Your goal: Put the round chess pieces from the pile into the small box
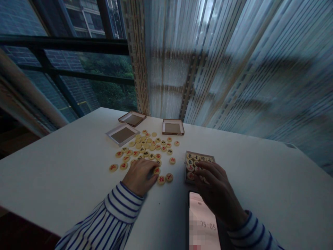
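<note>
Round wooden pieces with red or black characters (172, 160) lie scattered over the middle of the white table. My left hand (142, 176) is at their near edge, thumb and fingertips closed around a red-marked piece (156, 171). Two more red-marked pieces (161, 180) lie just right of it. An open box (186, 173) on the right holds rows of pieces, black-marked at the back and red-marked nearer. Over this box is my right hand (214, 184), its fingers reaching onto the pieces and covering part of them; whether it grips one is hidden.
Three shallow box parts stand behind the pieces: a pale one (122, 134), a brown-edged one (132, 118) and another (173, 127). A phone (204, 222) showing 05:05 lies under my right wrist. Beyond the white table (65, 156) are a window and a striped curtain (229, 69).
</note>
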A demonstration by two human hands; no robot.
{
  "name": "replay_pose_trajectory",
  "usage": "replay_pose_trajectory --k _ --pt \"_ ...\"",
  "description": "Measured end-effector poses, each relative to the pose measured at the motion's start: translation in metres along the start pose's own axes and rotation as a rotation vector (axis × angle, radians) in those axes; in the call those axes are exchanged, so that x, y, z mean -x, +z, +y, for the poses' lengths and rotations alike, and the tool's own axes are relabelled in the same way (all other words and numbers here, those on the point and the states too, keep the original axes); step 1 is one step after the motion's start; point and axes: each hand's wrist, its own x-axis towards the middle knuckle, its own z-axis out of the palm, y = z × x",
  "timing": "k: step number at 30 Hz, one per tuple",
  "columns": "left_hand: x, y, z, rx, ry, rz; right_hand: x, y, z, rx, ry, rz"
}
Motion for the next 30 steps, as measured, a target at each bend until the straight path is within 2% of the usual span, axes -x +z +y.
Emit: replay_pose_trajectory --k 7,16,23,30 --pt "0.0 0.002 -0.002 0.114 0.117 0.251 -0.001 0.0 0.0 -0.004 -0.019 0.038" --pt "-0.001 -0.006 0.011 0.288 0.14 0.358 -0.001 -0.001 0.002 -0.035 -0.028 0.065" --pt "-0.005 -0.006 0.026 0.425 0.086 0.339 -0.002 -0.008 0.004 -0.057 -0.014 0.124" --pt "-0.024 -0.013 0.07 0.505 0.06 0.247 0.0 -0.019 0.012 -0.029 0.012 0.183"
